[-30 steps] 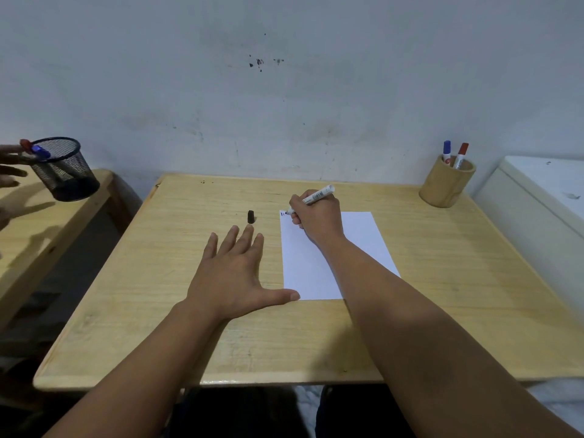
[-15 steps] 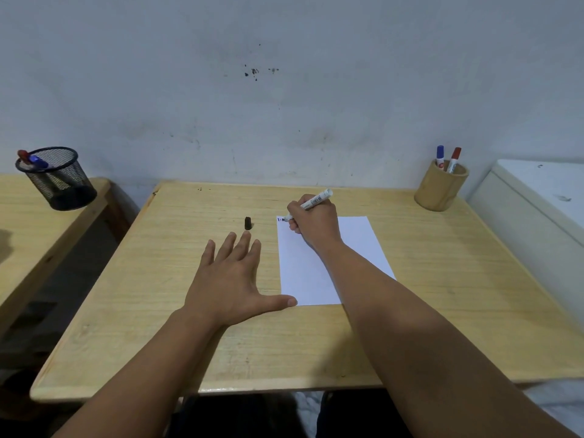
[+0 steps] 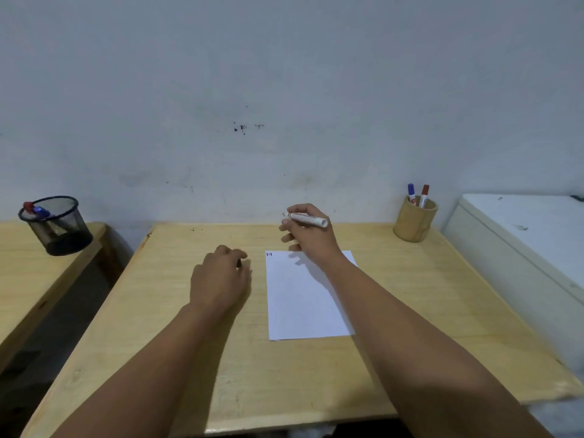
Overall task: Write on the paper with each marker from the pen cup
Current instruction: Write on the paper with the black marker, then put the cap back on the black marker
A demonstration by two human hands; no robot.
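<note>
A white sheet of paper [image 3: 303, 298] lies on the wooden table [image 3: 410, 311], with small marks [image 3: 269, 254] at its top left corner. My right hand [image 3: 308, 235] hovers above the paper's far edge, holding an uncapped white marker [image 3: 308, 219] level, tip pointing left. My left hand [image 3: 221, 273] rests on the table left of the paper, fingers curled over the black cap [image 3: 239, 263], which peeks out at the fingertips. A wooden pen cup [image 3: 414, 224] at the back right holds a blue marker [image 3: 411, 192] and a red marker [image 3: 424, 195].
A black mesh cup [image 3: 58, 227] with a red and a blue marker stands on a second wooden table [image 3: 38, 279] at the left. A white cabinet [image 3: 521, 248] sits against the table's right side. A pale wall runs behind.
My right hand lifted the marker off the paper and turned it level. My left hand slid forward from lying flat and closed over the black cap. The camera tilted upward.
</note>
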